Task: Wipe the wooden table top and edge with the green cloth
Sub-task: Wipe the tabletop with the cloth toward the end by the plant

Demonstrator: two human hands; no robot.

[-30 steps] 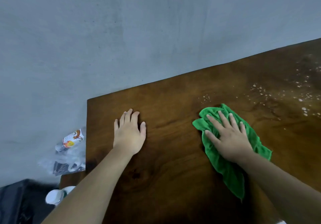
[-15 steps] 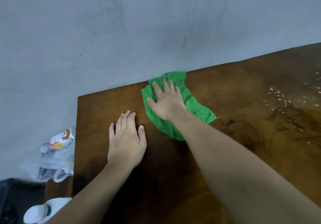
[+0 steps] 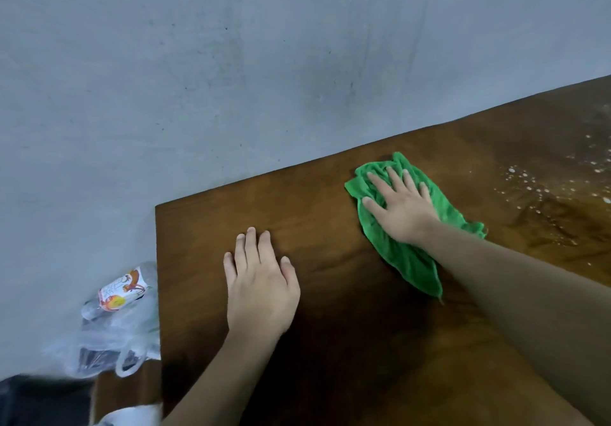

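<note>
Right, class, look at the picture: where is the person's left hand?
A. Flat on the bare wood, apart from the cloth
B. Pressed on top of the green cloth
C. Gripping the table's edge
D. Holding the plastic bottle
A: the left hand lies palm down on the bare table, with open wood between it and the green cloth, which the right hand presses.

Cloth (image 3: 410, 260) on table (image 3: 330, 343) near far edge, right of left hand (image 3: 261, 290), under right hand (image 3: 401, 207)
</note>
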